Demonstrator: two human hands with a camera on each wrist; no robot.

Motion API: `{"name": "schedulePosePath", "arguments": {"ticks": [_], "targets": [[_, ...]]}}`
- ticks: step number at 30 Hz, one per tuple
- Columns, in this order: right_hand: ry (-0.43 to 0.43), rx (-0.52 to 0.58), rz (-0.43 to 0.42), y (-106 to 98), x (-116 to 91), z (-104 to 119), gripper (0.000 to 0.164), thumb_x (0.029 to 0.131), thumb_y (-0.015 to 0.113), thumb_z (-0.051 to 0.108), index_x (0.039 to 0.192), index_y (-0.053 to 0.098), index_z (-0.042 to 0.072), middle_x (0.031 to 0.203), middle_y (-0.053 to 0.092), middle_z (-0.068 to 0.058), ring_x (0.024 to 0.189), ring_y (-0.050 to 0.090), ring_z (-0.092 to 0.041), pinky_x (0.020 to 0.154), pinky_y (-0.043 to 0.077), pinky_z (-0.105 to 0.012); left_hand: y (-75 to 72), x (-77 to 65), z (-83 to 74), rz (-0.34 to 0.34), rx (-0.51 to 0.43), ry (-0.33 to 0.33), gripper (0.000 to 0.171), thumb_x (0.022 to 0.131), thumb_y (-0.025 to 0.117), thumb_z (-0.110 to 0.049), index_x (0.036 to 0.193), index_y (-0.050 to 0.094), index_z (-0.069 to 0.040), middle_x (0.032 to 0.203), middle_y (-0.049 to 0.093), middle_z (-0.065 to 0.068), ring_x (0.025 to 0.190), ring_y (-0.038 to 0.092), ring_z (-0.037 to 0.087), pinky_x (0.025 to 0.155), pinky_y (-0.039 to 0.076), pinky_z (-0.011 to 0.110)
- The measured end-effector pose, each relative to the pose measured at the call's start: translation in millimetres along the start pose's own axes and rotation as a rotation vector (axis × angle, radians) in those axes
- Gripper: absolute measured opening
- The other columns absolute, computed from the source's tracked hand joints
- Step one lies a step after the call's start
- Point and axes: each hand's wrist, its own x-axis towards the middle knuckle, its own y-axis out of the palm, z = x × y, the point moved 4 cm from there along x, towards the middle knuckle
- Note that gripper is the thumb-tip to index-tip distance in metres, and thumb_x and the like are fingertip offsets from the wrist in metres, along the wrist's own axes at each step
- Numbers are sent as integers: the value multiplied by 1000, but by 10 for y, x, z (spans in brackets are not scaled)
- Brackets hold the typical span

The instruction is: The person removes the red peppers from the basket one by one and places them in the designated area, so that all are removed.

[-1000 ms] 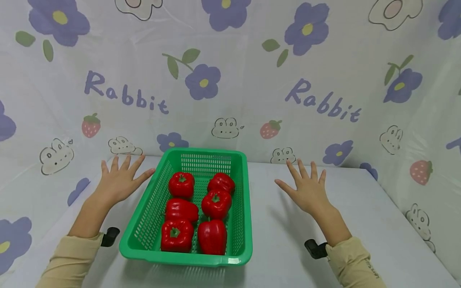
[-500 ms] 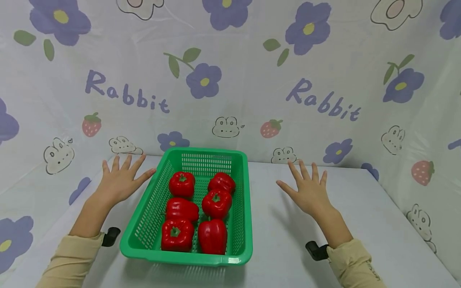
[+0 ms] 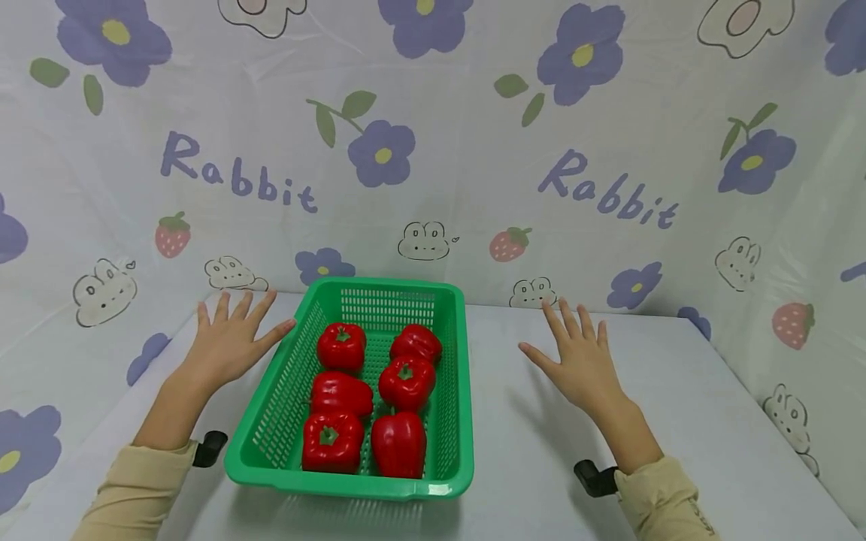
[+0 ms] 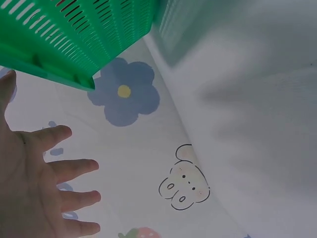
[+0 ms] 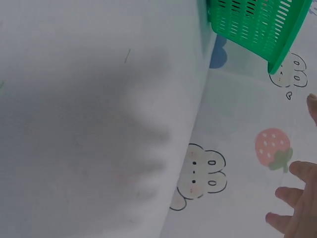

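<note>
Several red bell peppers (image 3: 406, 383) sit in two rows inside a green slotted plastic basket (image 3: 462, 391) on the table. Some stand with their green stem upward, others lie on their side. My left hand (image 3: 226, 347) is raised just left of the basket, fingers straight and spread, thumb tip close to the rim in the head view. To the right of the basket, and farther from it, my right hand (image 3: 583, 362) hovers over the table with fingers spread as well. Neither hand holds anything. In the left wrist view the basket's slotted side (image 4: 84, 34) shows above the hand (image 4: 39, 183).
A white table (image 3: 528, 466) carries the basket. Behind and beside it hangs a white curtain (image 3: 460, 113) printed with flowers, strawberries and rabbits. Black wrist-camera mounts (image 3: 211, 448) stick out by both tan sleeves (image 3: 138, 492).
Both hands stay spread in the air with only slight drift; the left shifts a touch to the right. The basket and the bell peppers keep their places.
</note>
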Motion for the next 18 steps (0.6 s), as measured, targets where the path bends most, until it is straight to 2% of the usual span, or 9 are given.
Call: {"name": "schedulePosePath", "arguments": {"ticks": [5, 9, 14, 18], "targets": [[12, 115, 6, -10, -16, 1, 86, 94, 48, 62, 158, 13, 16, 163, 14, -19, 150, 9, -43, 118, 5, -64, 41, 4, -1, 0, -33, 5, 85, 96, 31, -69, 156, 21, -10, 156, 20, 33, 143, 4, 60, 108, -3, 76], [38, 243, 32, 7, -27, -23, 88, 93, 51, 61, 159, 11, 19, 164, 14, -17, 150, 12, -42, 117, 11, -65, 88, 4, 6, 8, -53, 2, 86, 97, 29, -68, 156, 20, -7, 155, 25, 32, 142, 11, 58, 109, 1, 76], [78, 387, 76, 46, -33, -40, 91, 92, 54, 61, 159, 7, 21, 165, 12, -13, 150, 14, -42, 114, 19, -67, 139, -10, 17, -3, -73, 11, 83, 99, 28, -64, 154, 22, -2, 150, 36, 32, 137, 30, 55, 107, 23, 73], [111, 441, 86, 69, -47, -46, 93, 90, 58, 61, 159, 8, 24, 164, 14, -14, 150, 15, -42, 114, 21, -66, 184, -11, 35, 15, -135, 6, 83, 99, 27, -63, 155, 20, -1, 147, 39, 34, 132, 40, 54, 100, 36, 70]]}}
